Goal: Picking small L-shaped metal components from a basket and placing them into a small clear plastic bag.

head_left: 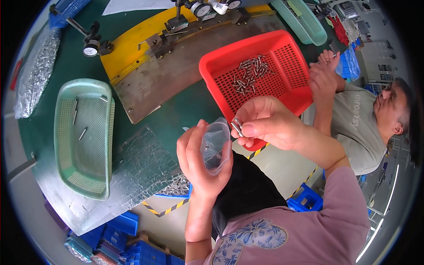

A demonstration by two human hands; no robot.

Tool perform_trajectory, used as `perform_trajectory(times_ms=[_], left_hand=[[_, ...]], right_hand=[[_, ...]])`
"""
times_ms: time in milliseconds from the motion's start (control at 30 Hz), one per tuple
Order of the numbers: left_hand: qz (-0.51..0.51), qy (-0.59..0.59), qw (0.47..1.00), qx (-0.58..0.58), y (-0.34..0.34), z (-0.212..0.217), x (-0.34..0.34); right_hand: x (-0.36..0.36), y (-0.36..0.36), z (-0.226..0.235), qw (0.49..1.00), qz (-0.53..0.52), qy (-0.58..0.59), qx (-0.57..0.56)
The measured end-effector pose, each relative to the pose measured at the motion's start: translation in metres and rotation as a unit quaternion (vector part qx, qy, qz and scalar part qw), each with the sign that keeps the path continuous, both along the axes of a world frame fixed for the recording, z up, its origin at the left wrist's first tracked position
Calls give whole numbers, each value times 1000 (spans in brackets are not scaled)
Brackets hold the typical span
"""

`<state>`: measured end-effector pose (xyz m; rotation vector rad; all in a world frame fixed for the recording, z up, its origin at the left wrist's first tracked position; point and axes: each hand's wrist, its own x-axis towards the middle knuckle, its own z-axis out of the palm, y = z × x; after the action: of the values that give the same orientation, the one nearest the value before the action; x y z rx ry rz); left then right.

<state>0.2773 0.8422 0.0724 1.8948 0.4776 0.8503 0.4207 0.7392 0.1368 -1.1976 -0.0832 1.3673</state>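
Pinching metal pins [237, 127] between thumb and fingers, right hand [267, 123] is hovering just beside a clear plastic container [215, 154]; left hand [201, 170] is gripping that container, fingers curling round its side. More pins [252, 70] are lying loose in the red basket [205, 68] beyond.

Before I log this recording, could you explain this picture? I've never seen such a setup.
There is no robot here: a person works with two bare hands, seen from a wide fisheye camera worn on the head and looking down, so straight edges look bent. The left hand holds a clear plastic container; the right hand pinches small metal pins beside its opening. On the green table are a pale green basket with a few metal rods, and a metal plate. A red basket holds many small metal pieces. Another person is at the right.
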Motion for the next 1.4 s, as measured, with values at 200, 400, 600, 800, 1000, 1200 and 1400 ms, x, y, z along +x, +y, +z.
perform_trajectory(times_ms=[200,400,600,800,1000,1200,1400], left_hand=[[-2,-8,1000,-4,-1,1,-1],[-4,-4,1000,1,-1,1,-2],[0,-13,1000,-1,-2,-2,-1],[-22,13,999,29,-5,-10,-5],[-71,59,992,89,-13,-22,-7],[-21,53,997,44,-13,-22,-8],[-30,59,996,53,-11,-18,-8]], right_hand=[[-4,0,-1,1000,7,0,-4],[-6,1,-1,1000,7,11,7],[-6,2,-1,1000,0,19,-8],[-26,1,-6,791,159,-590,35],[-39,-2,-32,663,258,-703,-3],[69,-17,-63,734,65,-645,-205],[106,-5,-103,622,199,-636,-412]])
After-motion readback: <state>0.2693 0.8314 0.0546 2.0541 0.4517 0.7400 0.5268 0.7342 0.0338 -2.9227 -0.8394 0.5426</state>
